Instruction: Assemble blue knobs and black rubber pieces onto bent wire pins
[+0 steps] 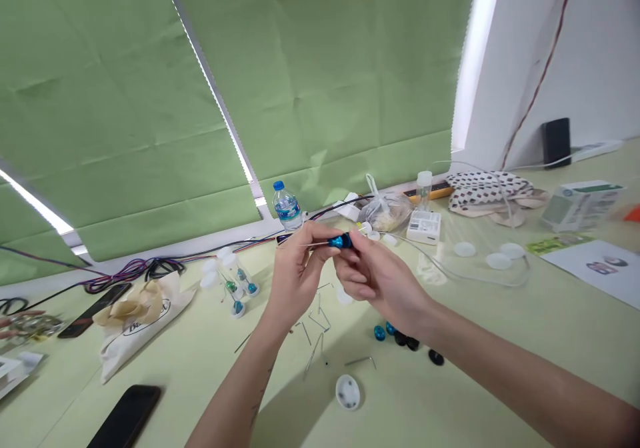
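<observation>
Both my hands are raised above the table and meet at a small shiny blue part with a dark end (pixel 340 241). Thumb and fingertips of my left hand (pixel 299 265) pinch its left side, where a thin metal rod sticks out to the left. My right hand (pixel 373 265) grips the dark end, its other fingers curled under. Below lie several bent thin metal rods (pixel 315 341). A small white dish (pixel 348 393) holds tiny dark pieces. Loose blue round parts (pixel 379 333) and black round parts (pixel 436 357) lie near my right forearm.
Clear tubes with blue and green parts (pixel 238 307) stand left of my hands. Behind are a water bottle (pixel 287 206), a plastic bag (pixel 385 211) and cables (pixel 117 271). A cloth pouch (pixel 137 328) and phone (pixel 125 416) lie left. Another person's hand (pixel 15 325) shows at far left.
</observation>
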A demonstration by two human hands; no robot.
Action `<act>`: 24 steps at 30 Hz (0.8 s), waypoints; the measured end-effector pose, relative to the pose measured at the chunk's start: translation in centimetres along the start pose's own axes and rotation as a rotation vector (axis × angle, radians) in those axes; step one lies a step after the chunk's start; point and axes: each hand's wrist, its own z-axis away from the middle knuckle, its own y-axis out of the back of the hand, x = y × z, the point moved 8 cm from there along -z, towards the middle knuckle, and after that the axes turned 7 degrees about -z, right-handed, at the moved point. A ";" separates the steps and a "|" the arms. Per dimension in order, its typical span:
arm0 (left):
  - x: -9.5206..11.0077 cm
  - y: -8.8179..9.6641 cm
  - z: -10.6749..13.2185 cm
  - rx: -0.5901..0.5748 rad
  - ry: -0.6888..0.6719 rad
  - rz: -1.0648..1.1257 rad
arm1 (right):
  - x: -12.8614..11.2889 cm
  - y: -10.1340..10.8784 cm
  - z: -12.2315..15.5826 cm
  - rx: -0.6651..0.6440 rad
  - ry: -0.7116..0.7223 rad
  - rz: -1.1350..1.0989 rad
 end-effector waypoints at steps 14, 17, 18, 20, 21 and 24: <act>-3.8 -0.1 -0.2 -0.103 0.240 0.362 | -3.1 2.7 -1.1 0.087 0.037 0.790; -3.7 -1.0 0.5 -0.244 0.385 0.555 | -7.2 3.3 -0.5 0.219 0.301 1.022; -3.5 -1.5 0.8 -0.306 0.426 0.600 | -7.8 3.5 -0.4 0.219 0.306 0.991; -3.1 -2.4 1.5 -0.422 0.500 0.661 | -7.9 3.7 -0.5 0.159 0.249 0.874; -3.0 -2.8 1.9 -0.465 0.529 0.680 | -7.8 3.7 -0.6 0.112 0.209 0.814; -2.9 -3.9 2.7 -0.564 0.574 0.711 | -7.2 3.2 -0.7 -0.026 0.126 0.671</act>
